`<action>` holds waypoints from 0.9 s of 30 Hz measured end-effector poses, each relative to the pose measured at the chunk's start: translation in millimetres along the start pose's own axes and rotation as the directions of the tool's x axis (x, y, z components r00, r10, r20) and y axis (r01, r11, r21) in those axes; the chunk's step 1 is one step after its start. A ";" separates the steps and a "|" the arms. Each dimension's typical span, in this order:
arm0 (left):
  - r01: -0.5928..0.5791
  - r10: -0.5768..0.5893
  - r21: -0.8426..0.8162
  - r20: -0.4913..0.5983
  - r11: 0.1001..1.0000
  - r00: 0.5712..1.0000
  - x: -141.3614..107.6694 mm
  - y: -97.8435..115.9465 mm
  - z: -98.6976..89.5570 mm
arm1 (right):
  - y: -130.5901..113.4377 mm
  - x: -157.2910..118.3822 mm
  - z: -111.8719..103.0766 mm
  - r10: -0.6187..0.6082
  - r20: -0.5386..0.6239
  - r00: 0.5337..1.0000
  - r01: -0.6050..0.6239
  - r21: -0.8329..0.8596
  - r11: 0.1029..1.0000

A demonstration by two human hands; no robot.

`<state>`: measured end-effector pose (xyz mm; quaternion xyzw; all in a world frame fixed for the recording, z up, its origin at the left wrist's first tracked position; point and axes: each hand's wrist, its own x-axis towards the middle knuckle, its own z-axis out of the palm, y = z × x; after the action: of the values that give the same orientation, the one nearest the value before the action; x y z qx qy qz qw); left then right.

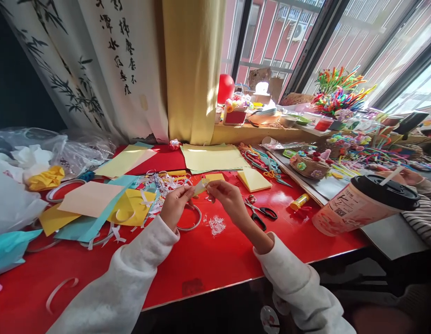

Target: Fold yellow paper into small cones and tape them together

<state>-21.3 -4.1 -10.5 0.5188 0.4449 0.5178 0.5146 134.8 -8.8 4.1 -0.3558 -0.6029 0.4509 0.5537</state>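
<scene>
Between both hands, above the red table (215,262), is a small piece of pale yellow paper (200,187). My left hand (176,204) pinches its left side, thumb and fingers together. From the other side, my right hand (227,197) pinches it with thumb and forefinger. A round hoop (194,225) lies partly hidden below my left hand. Under the hands sits a small heap of white paper scraps (217,225). Black-handled scissors (260,213) rest just right of my right wrist.
Coloured paper sheets (90,199) and plastic bags (13,190) crowd the left. Yellow sheets (213,158) lie at the back. A large drink cup (354,204) and a glue stick (300,202) are at the right. Another person's striped sleeve (422,215) shows at the far right.
</scene>
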 end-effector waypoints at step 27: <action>0.033 -0.037 0.039 0.118 0.999 0.992 -6.2 -2.8 14.8 | 10.0 -8.3 -13.7 0.021 -0.083 0.996 -0.042 -0.263 0.964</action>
<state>-6.8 -11.1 -12.8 0.5504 0.4320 0.4685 0.5394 148.7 -11.0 -8.5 -0.4537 -0.6293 0.3606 0.5177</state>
